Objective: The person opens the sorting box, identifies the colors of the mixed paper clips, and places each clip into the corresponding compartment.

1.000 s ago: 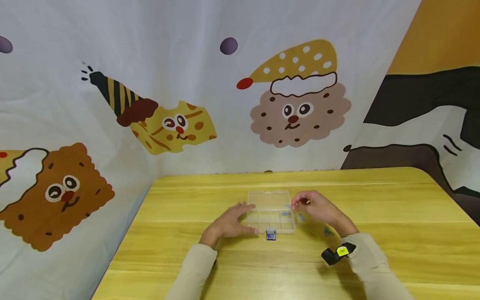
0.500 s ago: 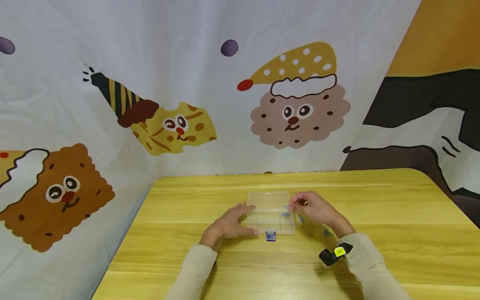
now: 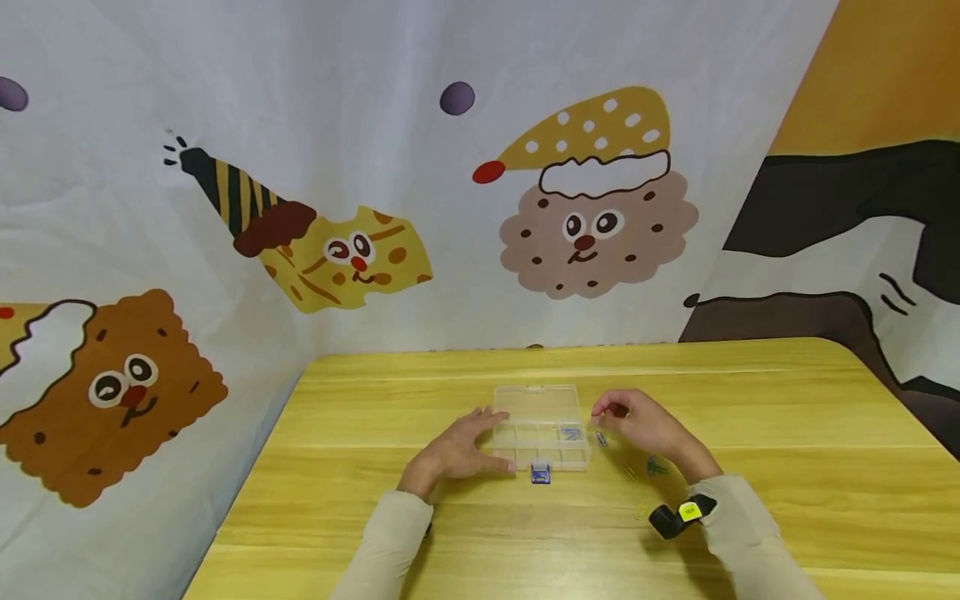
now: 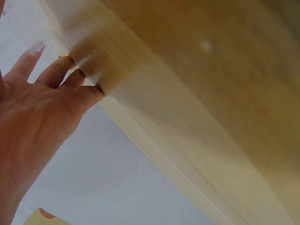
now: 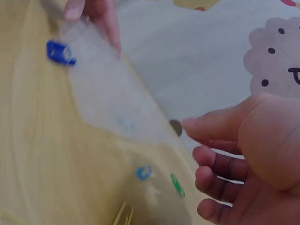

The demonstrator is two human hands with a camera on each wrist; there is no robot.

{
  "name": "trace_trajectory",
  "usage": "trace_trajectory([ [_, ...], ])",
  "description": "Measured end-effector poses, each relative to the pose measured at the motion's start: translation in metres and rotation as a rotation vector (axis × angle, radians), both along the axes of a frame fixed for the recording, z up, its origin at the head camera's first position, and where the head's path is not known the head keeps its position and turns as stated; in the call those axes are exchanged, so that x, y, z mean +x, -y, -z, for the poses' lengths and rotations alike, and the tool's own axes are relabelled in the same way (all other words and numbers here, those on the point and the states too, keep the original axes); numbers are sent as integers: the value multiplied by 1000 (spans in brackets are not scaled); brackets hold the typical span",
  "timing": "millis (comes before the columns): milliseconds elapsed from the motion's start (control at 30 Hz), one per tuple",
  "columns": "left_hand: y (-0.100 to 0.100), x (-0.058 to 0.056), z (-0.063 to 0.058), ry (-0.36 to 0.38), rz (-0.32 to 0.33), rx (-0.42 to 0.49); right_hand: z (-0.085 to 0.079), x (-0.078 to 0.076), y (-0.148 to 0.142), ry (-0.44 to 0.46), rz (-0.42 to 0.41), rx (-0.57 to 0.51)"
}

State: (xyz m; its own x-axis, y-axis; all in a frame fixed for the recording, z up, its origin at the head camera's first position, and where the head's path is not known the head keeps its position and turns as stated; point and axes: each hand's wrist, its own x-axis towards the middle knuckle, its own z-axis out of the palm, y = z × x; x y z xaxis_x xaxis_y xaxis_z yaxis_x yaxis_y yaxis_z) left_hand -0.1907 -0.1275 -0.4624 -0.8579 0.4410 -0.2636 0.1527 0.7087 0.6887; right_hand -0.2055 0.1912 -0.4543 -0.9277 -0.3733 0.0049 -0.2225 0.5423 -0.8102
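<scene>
A clear plastic compartment box (image 3: 528, 444) lies on the table with its lid raised. Blue paper clips (image 3: 571, 434) sit in its back right compartment. My left hand (image 3: 457, 448) rests along the box's left side, thumb at the front corner and fingers extended by the hinge. Just beyond the right edge is my right hand (image 3: 637, 418), its fingers loosely bent, and nothing shows between its thumb and fingertips in the right wrist view. Below it lies a blue clip (image 3: 601, 439). In the left wrist view, fingers (image 4: 61, 70) touch the transparent plastic.
Nearer my right wrist lie a yellow paper clip (image 3: 630, 472), a cluster of green and blue clips (image 3: 657, 467) and another yellow clip (image 3: 640, 511). The box's blue latch (image 3: 540, 473) juts forward. A cartoon-printed cloth (image 3: 390, 167) hangs behind the wooden table (image 3: 360, 392).
A blue paper clip that my right hand pinched over the box has been let go, and the compartment shows more clips. That hand has drawn back to the right. The left hand stays put.
</scene>
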Motion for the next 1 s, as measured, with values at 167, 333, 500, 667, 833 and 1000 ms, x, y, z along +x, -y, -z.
trace_trajectory([
  [167,1,0,1,-14,13,2,8,3,-11,-6,-20,24],
  [333,1,1,2,-13,16,16,16,6,-16,5,-35,31],
  [500,0,1,2,-13,4,14,22,5,-19,46,-52,5],
  [667,0,2,2,-15,3,5,25,4,-21,71,-63,3],
  [833,0,1,2,-15,8,0,25,4,-21,79,-64,10],
  [1000,0,0,2,-16,19,7,25,4,-19,109,-27,20],
])
